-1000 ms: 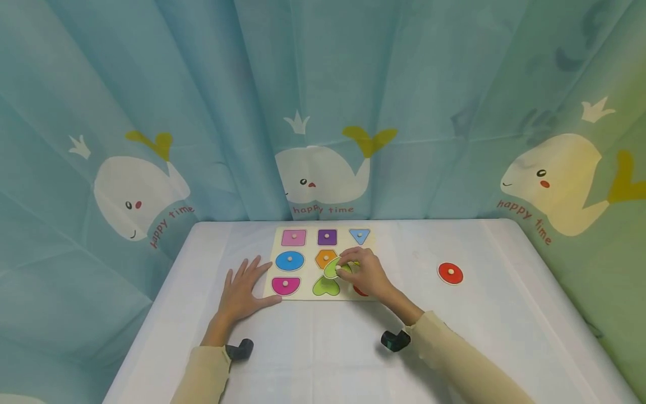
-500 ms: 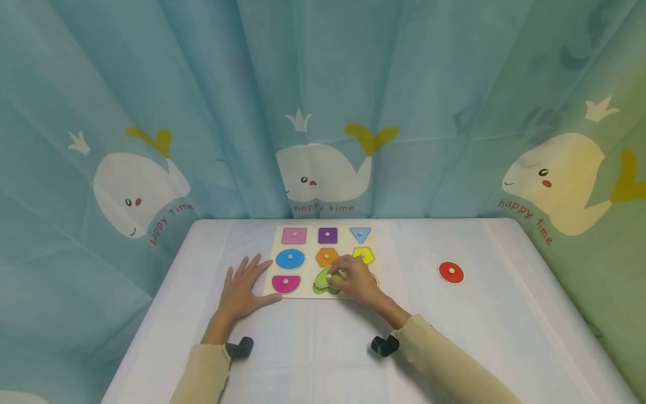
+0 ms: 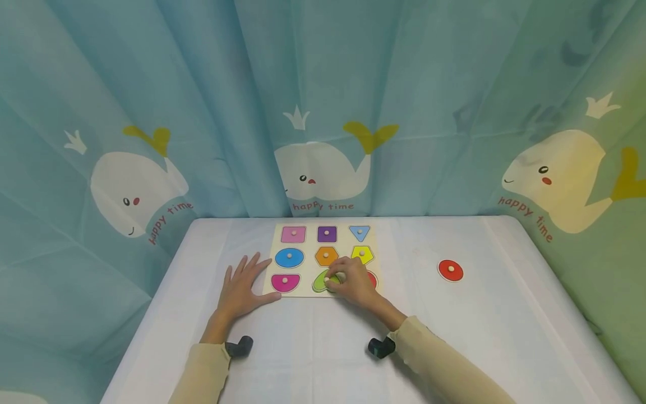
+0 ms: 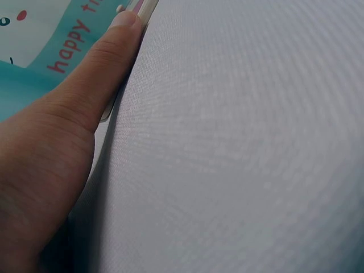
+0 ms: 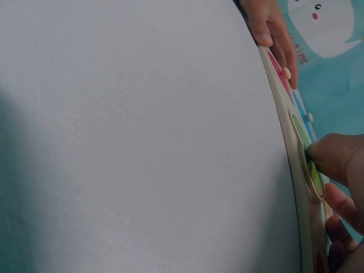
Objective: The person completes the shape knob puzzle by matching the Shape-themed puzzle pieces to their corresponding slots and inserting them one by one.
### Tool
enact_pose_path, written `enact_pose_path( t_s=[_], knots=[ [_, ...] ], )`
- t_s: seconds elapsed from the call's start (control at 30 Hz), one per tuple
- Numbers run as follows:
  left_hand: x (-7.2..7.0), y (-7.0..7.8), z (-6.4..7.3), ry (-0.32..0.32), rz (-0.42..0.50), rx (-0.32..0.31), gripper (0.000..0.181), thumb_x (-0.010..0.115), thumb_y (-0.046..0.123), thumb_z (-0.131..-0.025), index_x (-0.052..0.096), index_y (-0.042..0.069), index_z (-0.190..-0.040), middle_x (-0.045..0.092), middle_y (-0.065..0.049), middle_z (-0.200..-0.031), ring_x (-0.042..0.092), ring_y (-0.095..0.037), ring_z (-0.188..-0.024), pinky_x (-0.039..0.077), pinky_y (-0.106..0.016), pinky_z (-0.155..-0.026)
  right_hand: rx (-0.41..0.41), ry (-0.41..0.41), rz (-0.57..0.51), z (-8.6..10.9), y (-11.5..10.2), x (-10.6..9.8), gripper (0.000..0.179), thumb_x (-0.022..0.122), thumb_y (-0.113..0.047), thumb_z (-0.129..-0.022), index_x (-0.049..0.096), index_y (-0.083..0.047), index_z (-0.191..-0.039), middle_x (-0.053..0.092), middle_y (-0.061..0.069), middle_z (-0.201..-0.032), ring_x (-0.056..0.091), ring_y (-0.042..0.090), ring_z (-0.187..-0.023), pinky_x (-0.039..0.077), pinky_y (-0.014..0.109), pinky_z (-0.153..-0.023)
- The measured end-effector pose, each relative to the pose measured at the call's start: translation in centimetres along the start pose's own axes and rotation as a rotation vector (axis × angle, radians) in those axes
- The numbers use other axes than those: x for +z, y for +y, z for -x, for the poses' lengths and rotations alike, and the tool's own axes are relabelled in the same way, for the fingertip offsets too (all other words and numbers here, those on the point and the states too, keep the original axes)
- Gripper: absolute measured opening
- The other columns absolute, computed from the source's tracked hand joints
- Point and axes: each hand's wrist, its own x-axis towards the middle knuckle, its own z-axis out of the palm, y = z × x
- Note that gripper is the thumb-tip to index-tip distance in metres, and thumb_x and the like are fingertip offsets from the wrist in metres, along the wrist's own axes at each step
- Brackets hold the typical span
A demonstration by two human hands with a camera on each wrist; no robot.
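My right hand [image 3: 355,281] pinches the small knob of a green heart puzzle piece [image 3: 319,281] over the front middle of the puzzle board [image 3: 307,292]. In the right wrist view the green piece [image 5: 301,129] sits slightly proud of the board, its rim showing. My left hand [image 3: 241,289] is spread at the board's left edge, thumb and fingertips touching it. Its thumb [image 4: 108,60] reaches the board's corner in the left wrist view. Around the green piece are a magenta half-circle [image 3: 285,283], an orange hexagon [image 3: 326,256] and a yellow pentagon [image 3: 364,254]. The right hand partly covers a red shape at front right.
A red round piece [image 3: 450,270] with a knob lies on the white table [image 3: 484,331], right of the board. The back row holds a pink rectangle [image 3: 294,234], purple square [image 3: 327,234] and blue triangle [image 3: 360,232]. A whale-print curtain [image 3: 424,185] hangs behind.
The right hand has moved left and down with the green heart. The piece has turned and now lies over the matching green heart shape on the board. The left hand stays put.
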Motion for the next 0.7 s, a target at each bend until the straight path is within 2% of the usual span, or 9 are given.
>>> enact_pose_path(
  t_s=[0.2,0.7],
  knots=[
    [0.07,-0.09,0.02,0.006,-0.004,0.004,0.094,0.082,0.061,-0.075,0.05,0.02,-0.153,0.032,-0.015,-0.166,0.018,-0.044,-0.154,0.005,-0.074,-0.118,0.033,-0.011,0.031,0.15,-0.17,0.23,0.006,0.086,-0.009,-0.081,0.081,-0.011,-0.083,0.074,0.007,-0.105,0.061,0.028,-0.108,0.042,0.046,-0.092],
    [0.15,-0.15,-0.08,0.003,-0.002,0.002,0.095,0.081,0.062,-0.074,0.049,0.021,-0.153,0.031,-0.015,-0.166,0.017,-0.044,-0.154,0.004,-0.074,-0.118,0.061,-0.012,0.019,0.35,-0.07,0.28,0.007,0.087,-0.012,-0.081,0.08,-0.012,-0.083,0.071,0.006,-0.108,0.056,0.027,-0.106,0.04,0.047,-0.092]
  ],
)
